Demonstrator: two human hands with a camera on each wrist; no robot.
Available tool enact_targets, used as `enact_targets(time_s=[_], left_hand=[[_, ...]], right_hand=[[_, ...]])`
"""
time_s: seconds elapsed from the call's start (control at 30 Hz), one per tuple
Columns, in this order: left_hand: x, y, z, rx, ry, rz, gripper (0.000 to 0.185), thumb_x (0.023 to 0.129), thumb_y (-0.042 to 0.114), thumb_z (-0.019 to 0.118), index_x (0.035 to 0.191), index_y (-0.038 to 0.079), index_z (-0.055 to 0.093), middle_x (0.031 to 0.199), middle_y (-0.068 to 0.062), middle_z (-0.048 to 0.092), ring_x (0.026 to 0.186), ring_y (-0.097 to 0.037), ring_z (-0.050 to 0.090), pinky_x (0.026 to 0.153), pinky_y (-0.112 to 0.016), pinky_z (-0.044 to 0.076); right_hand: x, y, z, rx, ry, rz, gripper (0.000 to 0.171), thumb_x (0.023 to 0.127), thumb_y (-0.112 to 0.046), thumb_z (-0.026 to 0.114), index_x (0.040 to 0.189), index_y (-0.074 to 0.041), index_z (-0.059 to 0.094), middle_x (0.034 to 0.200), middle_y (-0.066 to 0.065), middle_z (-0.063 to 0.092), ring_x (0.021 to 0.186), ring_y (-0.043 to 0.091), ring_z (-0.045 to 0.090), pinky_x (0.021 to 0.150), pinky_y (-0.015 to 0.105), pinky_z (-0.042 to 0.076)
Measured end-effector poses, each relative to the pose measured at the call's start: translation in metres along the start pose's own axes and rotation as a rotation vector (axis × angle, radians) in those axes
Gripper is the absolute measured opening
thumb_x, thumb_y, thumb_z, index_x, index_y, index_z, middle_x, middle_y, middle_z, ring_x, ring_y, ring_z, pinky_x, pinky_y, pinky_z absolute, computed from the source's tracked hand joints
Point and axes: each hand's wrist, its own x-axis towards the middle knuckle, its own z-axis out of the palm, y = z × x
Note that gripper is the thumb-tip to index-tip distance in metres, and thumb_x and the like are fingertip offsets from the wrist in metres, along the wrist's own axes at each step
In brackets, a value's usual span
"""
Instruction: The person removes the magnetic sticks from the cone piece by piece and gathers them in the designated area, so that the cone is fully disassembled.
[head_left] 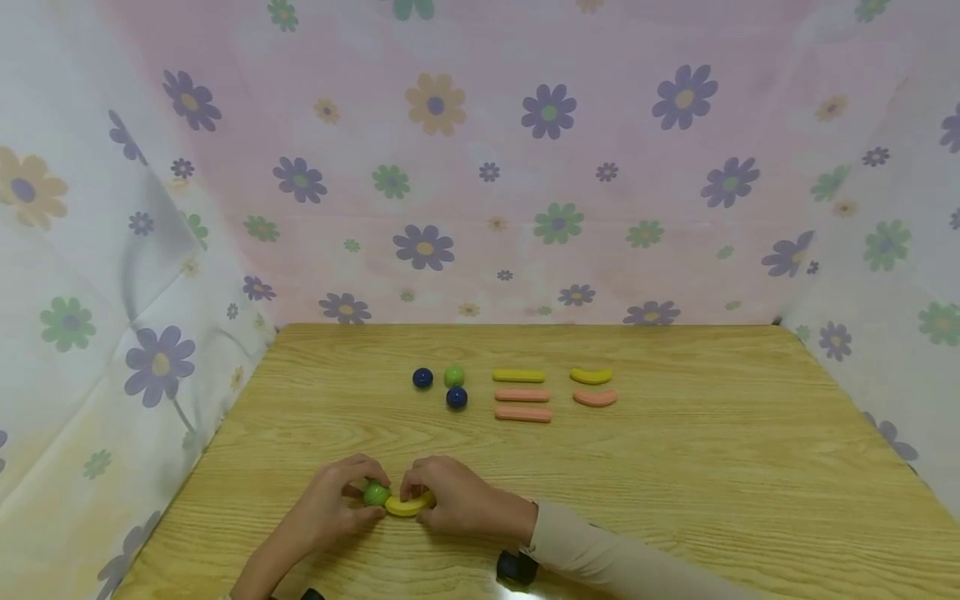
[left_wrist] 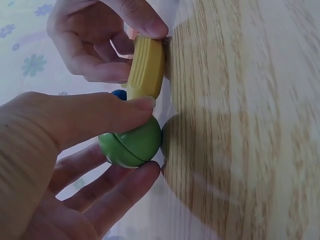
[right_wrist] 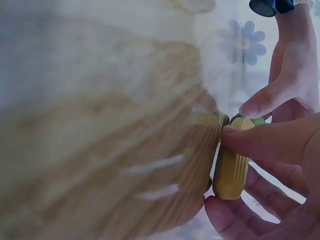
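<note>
On the near left part of the table, my left hand [head_left: 333, 502] holds a green ball [head_left: 377, 493] between thumb and fingers. A seam line crosses the green ball [left_wrist: 132, 145] in the left wrist view. Just right of it, my right hand [head_left: 461, 500] pinches a curved yellow piece [head_left: 405, 506] with ridges along one side. The near end of the yellow piece [left_wrist: 146, 67] meets the ball, and my left thumb lies over that joint. In the right wrist view the yellow piece [right_wrist: 231, 170] sits between my right thumb and fingers, close above the tabletop.
Farther back lie two dark blue balls [head_left: 423, 378], another green ball [head_left: 453, 376], a straight yellow stick [head_left: 518, 376], two straight pink sticks [head_left: 522, 396], a curved yellow piece [head_left: 591, 377] and a curved pink piece [head_left: 595, 398]. Flowered cloth [head_left: 487, 167] encloses the wooden table [head_left: 712, 433].
</note>
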Motion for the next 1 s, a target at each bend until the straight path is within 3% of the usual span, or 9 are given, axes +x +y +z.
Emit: enact_targets(time_s=[0.23,0.43,0.8,1.0], left_hand=[[0.002,0.001,-0.001,-0.005,0.002,-0.045,0.028,0.071,-0.001,0.080,0.092,0.010,0.066,0.099,-0.001,0.062,0.086,-0.015,0.061,0.066,-0.020,0.053],[0.006,0.000,0.000,0.017,0.039,-0.045,0.031,0.069,-0.006,0.080,0.091,0.011,0.066,0.098,0.001,0.061,0.088,-0.017,0.060,0.067,-0.021,0.053],[0.023,0.002,-0.002,0.049,0.115,-0.058,0.032,0.069,-0.008,0.079,0.092,0.009,0.067,0.103,-0.002,0.058,0.093,-0.025,0.061,0.070,-0.024,0.054],[0.035,0.000,-0.002,0.076,0.145,-0.030,0.032,0.069,-0.009,0.079,0.094,0.008,0.067,0.103,-0.004,0.059,0.091,-0.024,0.062,0.070,-0.026,0.055]], right_hand=[[-0.007,0.000,-0.003,0.015,0.018,0.074,0.023,0.078,-0.004,0.073,0.099,-0.013,0.069,0.092,-0.010,0.061,0.081,-0.001,0.053,0.070,0.014,0.044],[-0.016,0.006,-0.013,0.069,0.031,0.089,0.024,0.079,-0.002,0.070,0.100,-0.014,0.069,0.094,-0.011,0.062,0.084,-0.001,0.055,0.073,0.015,0.046],[-0.042,0.021,-0.035,0.102,0.048,0.112,0.020,0.081,-0.002,0.071,0.097,-0.014,0.069,0.095,-0.008,0.063,0.087,0.003,0.057,0.077,0.020,0.047],[-0.061,0.033,-0.047,0.125,0.061,0.131,0.020,0.082,-0.003,0.071,0.098,-0.014,0.068,0.096,-0.007,0.063,0.089,0.005,0.058,0.078,0.023,0.049]])
